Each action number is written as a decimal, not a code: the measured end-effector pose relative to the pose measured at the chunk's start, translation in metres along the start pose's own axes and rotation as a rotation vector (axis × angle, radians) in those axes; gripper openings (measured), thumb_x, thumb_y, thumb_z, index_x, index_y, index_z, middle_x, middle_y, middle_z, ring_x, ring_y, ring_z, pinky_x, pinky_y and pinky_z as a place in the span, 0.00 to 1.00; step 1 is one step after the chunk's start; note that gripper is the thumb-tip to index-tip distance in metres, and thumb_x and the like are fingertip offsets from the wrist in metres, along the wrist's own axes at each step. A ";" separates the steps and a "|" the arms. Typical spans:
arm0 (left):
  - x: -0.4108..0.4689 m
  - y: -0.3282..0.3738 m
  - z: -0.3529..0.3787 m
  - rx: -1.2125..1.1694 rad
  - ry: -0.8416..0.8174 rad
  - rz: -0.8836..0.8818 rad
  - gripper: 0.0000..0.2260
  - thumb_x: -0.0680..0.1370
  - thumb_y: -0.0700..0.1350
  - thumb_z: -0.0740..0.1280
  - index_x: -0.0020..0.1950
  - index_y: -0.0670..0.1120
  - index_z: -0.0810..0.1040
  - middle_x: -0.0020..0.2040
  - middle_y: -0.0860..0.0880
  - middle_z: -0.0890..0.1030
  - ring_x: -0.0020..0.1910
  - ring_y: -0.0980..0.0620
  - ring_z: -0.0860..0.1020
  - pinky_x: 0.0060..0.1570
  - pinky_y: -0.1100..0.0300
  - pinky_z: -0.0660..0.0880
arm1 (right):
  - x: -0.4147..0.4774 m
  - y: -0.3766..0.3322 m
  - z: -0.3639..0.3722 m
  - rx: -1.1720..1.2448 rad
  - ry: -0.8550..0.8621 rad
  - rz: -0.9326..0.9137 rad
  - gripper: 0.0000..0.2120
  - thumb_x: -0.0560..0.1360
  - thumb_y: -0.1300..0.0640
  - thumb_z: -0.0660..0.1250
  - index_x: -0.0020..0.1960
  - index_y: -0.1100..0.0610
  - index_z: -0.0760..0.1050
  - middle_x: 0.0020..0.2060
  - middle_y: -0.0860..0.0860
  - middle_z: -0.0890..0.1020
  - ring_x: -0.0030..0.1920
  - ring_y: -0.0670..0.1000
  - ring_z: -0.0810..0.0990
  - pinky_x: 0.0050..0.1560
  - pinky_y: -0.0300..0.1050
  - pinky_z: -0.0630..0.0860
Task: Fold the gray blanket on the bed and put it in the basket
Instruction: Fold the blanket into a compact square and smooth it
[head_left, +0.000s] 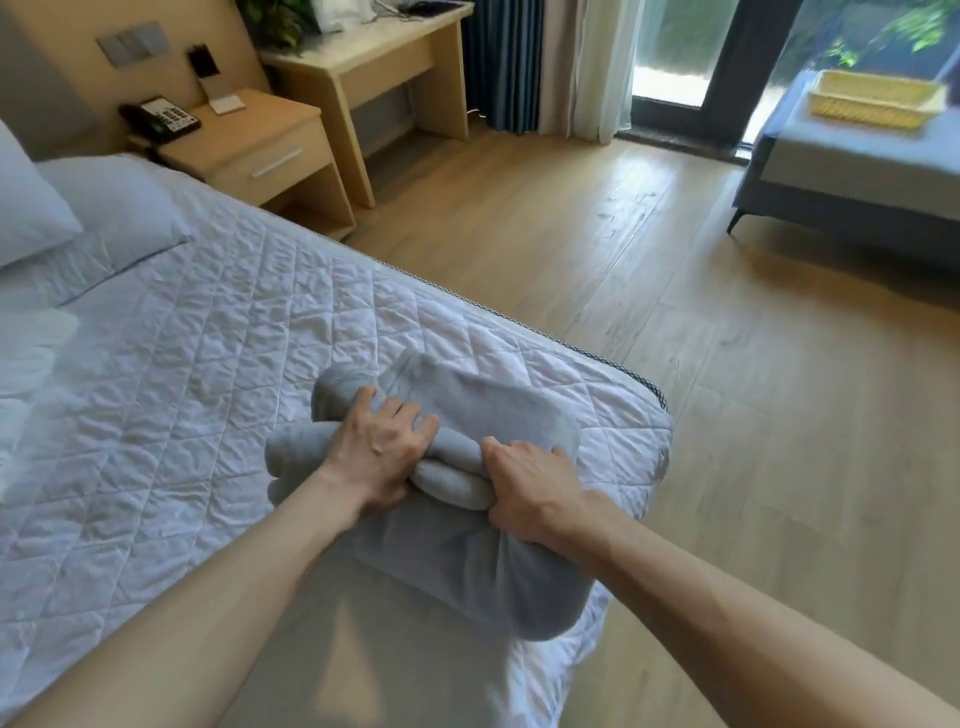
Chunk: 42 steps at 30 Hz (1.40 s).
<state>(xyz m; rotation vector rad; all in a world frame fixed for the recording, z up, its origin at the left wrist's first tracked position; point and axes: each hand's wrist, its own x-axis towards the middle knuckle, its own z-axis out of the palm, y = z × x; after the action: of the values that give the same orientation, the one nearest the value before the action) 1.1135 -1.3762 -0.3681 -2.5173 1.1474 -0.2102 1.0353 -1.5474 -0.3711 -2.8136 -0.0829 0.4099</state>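
While I stand at the foot corner of the bed, the head view shows the gray blanket folded into a thick bundle on the white quilted cover, close to the corner and partly overhanging the near edge. My left hand is clenched into the bundle from above, fingers dug into the rolled layers on its left side. My right hand is clenched too, gripping a bunched fold at the middle of the bundle, just beside the left hand. Both forearms are bare and reach in from the lower frame edge.

Same view, background: the basket, yellow woven, sits on a gray upholstered bench by the glass door, well apart from the bed across the wood floor. It is blurred; I cannot tell its contents. Two white pillows lie at the head of the bed. Beside them stands a wooden nightstand with a black telephone on top, and a desk next to it.
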 end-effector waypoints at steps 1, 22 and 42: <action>0.010 0.000 0.001 -0.001 -0.013 -0.015 0.20 0.51 0.44 0.70 0.43 0.45 0.77 0.36 0.45 0.77 0.35 0.43 0.77 0.48 0.44 0.72 | 0.006 0.005 -0.005 -0.014 -0.009 0.006 0.16 0.68 0.59 0.65 0.53 0.53 0.65 0.52 0.55 0.77 0.55 0.59 0.76 0.48 0.52 0.63; 0.156 -0.016 0.075 -0.112 -0.193 -0.206 0.20 0.71 0.44 0.59 0.64 0.48 0.68 0.59 0.45 0.74 0.63 0.44 0.68 0.67 0.34 0.43 | 0.143 0.060 0.014 -0.454 0.304 0.129 0.08 0.64 0.61 0.65 0.43 0.57 0.78 0.29 0.53 0.78 0.30 0.55 0.77 0.44 0.52 0.74; 0.105 -0.006 0.092 -0.283 -0.066 -0.312 0.29 0.72 0.54 0.53 0.72 0.45 0.67 0.74 0.41 0.63 0.73 0.37 0.61 0.66 0.33 0.49 | 0.134 0.047 0.034 -0.212 0.333 0.158 0.27 0.69 0.62 0.48 0.65 0.62 0.72 0.64 0.69 0.72 0.67 0.68 0.69 0.67 0.64 0.52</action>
<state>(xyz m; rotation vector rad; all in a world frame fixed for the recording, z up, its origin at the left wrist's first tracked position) 1.2126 -1.4276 -0.4526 -2.9233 0.8013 -0.0441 1.1550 -1.5690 -0.4524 -3.0659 0.1780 -0.0427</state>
